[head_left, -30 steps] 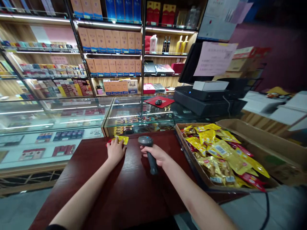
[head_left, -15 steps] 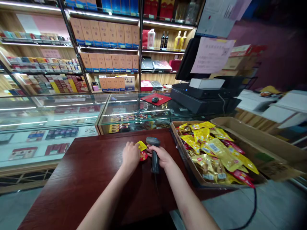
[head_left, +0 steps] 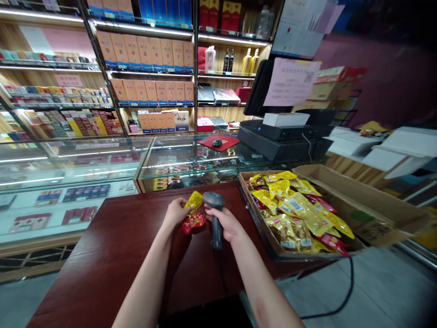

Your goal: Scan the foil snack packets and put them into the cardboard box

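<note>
**Packet and scanner both in hand; tray load remains**

Left grip [head_left: 175, 212] clamped on a yellow packet [head_left: 195, 202], a red packet [head_left: 193, 223] just beneath it on the worktop [head_left: 129, 255]. Right grip [head_left: 222, 223] clamped around a barcode scanner [head_left: 215, 228], its head beside the yellow packet. Done: these packets sit out at the grips. Left: heaped packets [head_left: 293, 214] in a cardboard tray [head_left: 362, 196], right of the right grip.

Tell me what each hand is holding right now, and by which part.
The right hand grips the barcode scanner by its handle; the left hand holds a yellow snack packet by its lower end.
</note>
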Available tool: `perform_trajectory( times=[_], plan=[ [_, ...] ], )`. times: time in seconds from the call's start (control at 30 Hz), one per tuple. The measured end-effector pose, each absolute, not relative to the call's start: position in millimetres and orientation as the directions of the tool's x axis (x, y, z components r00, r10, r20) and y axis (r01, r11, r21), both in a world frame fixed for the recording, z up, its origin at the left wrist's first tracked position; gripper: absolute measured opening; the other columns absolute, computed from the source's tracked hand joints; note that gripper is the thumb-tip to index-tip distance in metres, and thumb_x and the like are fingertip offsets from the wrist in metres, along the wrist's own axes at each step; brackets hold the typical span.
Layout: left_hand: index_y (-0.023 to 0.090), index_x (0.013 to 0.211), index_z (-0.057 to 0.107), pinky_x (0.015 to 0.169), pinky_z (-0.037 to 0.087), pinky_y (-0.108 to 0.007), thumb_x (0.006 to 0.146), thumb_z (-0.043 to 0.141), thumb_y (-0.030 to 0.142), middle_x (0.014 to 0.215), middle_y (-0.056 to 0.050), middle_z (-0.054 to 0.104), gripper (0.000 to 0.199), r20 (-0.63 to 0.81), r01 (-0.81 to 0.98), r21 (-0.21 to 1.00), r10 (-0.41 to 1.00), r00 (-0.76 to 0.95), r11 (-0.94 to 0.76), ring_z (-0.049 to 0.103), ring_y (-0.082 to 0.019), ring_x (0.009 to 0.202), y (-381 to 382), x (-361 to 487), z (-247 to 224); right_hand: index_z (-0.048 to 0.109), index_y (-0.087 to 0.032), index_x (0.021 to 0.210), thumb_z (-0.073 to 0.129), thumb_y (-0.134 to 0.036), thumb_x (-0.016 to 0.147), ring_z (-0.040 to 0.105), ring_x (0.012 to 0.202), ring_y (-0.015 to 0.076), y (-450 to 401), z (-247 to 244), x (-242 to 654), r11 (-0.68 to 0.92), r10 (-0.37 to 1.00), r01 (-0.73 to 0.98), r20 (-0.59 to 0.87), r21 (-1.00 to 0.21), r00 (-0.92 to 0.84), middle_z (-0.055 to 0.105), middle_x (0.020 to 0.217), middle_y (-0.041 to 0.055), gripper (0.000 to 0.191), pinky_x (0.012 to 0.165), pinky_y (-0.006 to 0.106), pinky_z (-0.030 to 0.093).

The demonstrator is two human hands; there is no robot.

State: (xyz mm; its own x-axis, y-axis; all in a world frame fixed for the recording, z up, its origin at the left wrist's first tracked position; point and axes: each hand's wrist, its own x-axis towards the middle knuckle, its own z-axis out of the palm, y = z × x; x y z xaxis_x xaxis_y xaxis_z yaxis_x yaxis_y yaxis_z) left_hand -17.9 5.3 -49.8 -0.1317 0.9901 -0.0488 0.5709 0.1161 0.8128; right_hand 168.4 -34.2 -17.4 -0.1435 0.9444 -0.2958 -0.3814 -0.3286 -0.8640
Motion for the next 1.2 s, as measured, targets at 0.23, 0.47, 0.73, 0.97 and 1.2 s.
perform_trajectory(
  times=[0.23, 0.47, 0.73, 0.97, 1.2],
  plan=[
    [0.014, 0.092, 0.061, 0.058, 0.054, -0.029, 0.054, 0.083, 0.032, 0.087, -0.007, 0.069, 0.048, -0.223, -0.105, 0.964, 0.961, 0.166, 0.242, 0.066, -0.019, 0.069, -0.7, -22.9, -39.6, 0.07, -0.014, 0.083, 0.066, -0.013, 0.058, 0.063, 0.068, 0.0126, -26.6, -5.5, 158.0, -0.294, 0.941, -0.271, -0.229, -0.916, -0.247, 0.07, 0.073, 0.0023, 0.025, 0.068, 0.023, 0.048],
    [0.014, 0.1, 0.065, 0.062, 0.056, -0.029, 0.055, 0.084, 0.029, 0.099, -0.012, 0.069, 0.051, -0.201, -0.167, 0.955, 0.95, 0.239, 0.244, 0.068, -0.02, 0.077, 8.3, -31.9, -26.0, 0.065, -0.014, 0.07, 0.065, -0.016, 0.057, 0.06, 0.06, 0.0129, -19.4, -0.3, 152.0, -0.235, 0.946, -0.211, -0.174, -0.949, -0.274, 0.065, 0.061, -0.0003, 0.013, 0.064, 0.025, 0.047],
    [0.015, 0.097, 0.068, 0.056, 0.055, -0.027, 0.051, 0.086, 0.032, 0.092, -0.01, 0.071, 0.052, -0.249, -0.11, 0.955, 0.945, 0.21, 0.276, 0.067, -0.019, 0.071, 19.8, -33.6, -20.7, 0.062, -0.014, 0.065, 0.062, -0.017, 0.056, 0.056, 0.055, 0.0109, -33.7, 15.4, 149.5, -0.184, 0.965, -0.178, -0.142, -0.967, -0.222, 0.058, 0.052, -0.0043, 0.009, 0.058, 0.023, 0.044],
    [0.014, 0.092, 0.068, 0.057, 0.054, -0.026, 0.049, 0.087, 0.028, 0.086, -0.009, 0.071, 0.049, -0.281, -0.1, 0.95, 0.95, 0.135, 0.296, 0.066, -0.017, 0.066, 30.5, -30.7, -22.6, 0.061, -0.014, 0.069, 0.063, -0.018, 0.06, 0.06, 0.058, 0.0123, -65.9, 11.5, 148.0, -0.213, 0.968, -0.122, -0.193, -0.969, -0.161, 0.062, 0.062, -0.0003, 0.011, 0.053, 0.023, 0.048],
    [0.014, 0.091, 0.068, 0.059, 0.055, -0.028, 0.053, 0.085, 0.025, 0.082, -0.008, 0.071, 0.043, -0.284, -0.108, 0.948, 0.948, 0.143, 0.301, 0.067, -0.018, 0.068, 31.5, -20.5, -18.3, 0.058, -0.015, 0.068, 0.064, -0.035, 0.068, 0.05, 0.034, 0.0102, -109.1, -9.9, 139.8, -0.228, 0.961, -0.005, -0.224, -0.974, -0.164, 0.055, 0.046, -0.0018, 0.021, 0.034, 0.021, 0.043]
  ],
)
